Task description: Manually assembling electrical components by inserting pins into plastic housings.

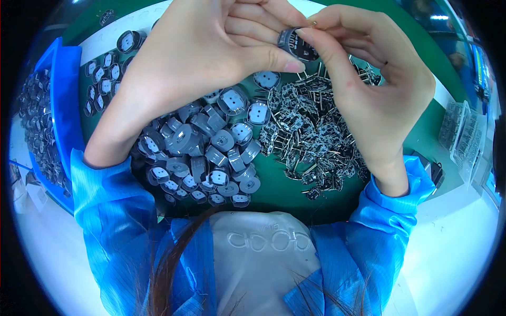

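At the top centre, my left hand [211, 58] is closed around a round dark grey housing [298, 45] whose black face carries white markings. My right hand [377, 79] has its thumb and forefinger pinched together at the housing's upper right edge. A tiny brass-coloured piece [313, 23] shows between those fingertips; its full shape is hidden. Below my hands, a heap of grey round housings [211, 147], several with white centres and small dark holes, lies on the left. Beside it on the right is a tangled pile of small black parts with metal pins [316, 131].
Several more white-centred housings [105, 79] stand in rows at the left on the green mat [284, 197]. A blue bin [66, 100] full of dark parts is at the far left. Clear plastic trays [464, 137] stand at the right, near a small black object [435, 171].
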### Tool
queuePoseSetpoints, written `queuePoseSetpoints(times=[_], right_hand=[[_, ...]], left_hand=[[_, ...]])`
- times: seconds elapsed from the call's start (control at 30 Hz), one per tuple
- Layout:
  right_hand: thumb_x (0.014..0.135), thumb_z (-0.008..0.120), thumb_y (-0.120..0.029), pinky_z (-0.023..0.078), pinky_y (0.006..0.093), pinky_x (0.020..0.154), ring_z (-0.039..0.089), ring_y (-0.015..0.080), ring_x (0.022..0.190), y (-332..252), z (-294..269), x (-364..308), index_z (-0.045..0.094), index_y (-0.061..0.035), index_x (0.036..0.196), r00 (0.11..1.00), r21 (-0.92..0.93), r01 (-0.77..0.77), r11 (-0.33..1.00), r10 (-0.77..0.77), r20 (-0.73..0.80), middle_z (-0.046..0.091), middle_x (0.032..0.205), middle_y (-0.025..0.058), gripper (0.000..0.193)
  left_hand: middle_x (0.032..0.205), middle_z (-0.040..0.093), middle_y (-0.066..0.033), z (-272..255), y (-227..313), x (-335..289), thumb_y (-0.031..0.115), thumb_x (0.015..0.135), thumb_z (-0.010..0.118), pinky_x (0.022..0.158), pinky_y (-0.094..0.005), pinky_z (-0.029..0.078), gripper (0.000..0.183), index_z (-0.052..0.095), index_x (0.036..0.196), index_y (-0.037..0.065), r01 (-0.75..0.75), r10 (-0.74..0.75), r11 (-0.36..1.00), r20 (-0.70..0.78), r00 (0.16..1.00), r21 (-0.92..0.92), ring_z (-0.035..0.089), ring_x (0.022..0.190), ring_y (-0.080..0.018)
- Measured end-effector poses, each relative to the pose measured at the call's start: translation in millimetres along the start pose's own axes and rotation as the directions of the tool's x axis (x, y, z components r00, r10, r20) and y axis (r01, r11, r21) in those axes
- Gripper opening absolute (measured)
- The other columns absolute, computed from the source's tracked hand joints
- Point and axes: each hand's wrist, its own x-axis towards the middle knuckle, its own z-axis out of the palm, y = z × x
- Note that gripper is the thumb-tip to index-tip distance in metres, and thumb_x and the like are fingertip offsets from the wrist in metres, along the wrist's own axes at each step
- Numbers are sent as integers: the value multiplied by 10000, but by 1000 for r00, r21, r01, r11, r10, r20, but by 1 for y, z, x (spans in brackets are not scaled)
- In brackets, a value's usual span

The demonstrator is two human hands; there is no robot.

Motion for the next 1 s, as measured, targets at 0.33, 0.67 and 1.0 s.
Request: queuePoseSetpoints(times=[0.33, 0.67, 1.0], right_hand=[[764, 793, 80, 568, 248, 696, 695, 149, 755, 13, -1, 3, 712, 27, 897, 938, -251, 329, 911, -346, -28, 709, 856, 63, 164], [901, 676, 32, 572, 282, 798, 698, 183, 936, 14, 9, -2, 656, 41, 1171, 984, 213, -159, 964, 137, 116, 702, 1037, 152, 271], [993, 537, 59, 500, 281, 999, 632, 166, 1140, 13, 11, -3, 526, 101, 1343, 946, 456, -289, 842, 178, 270, 650, 1232, 146, 352]], left_hand=[[1102, 695, -151, -5, -26, 7, -111, 797, 747, 893, -320, 608, 327, 622, 1091, -42, -112, 111, 994, 38, 993, 21, 719, 1020, -219], [1001, 725, -178, -9, -25, 29, -80, 827, 728, 744, -256, 590, 289, 655, 1106, -74, -422, 486, 854, 182, 855, -303, 723, 885, -169], [1100, 709, -114, 7, -31, 7, -114, 815, 640, 977, -302, 544, 330, 637, 1136, -39, -193, 200, 979, -158, 967, 60, 697, 1044, -158]])
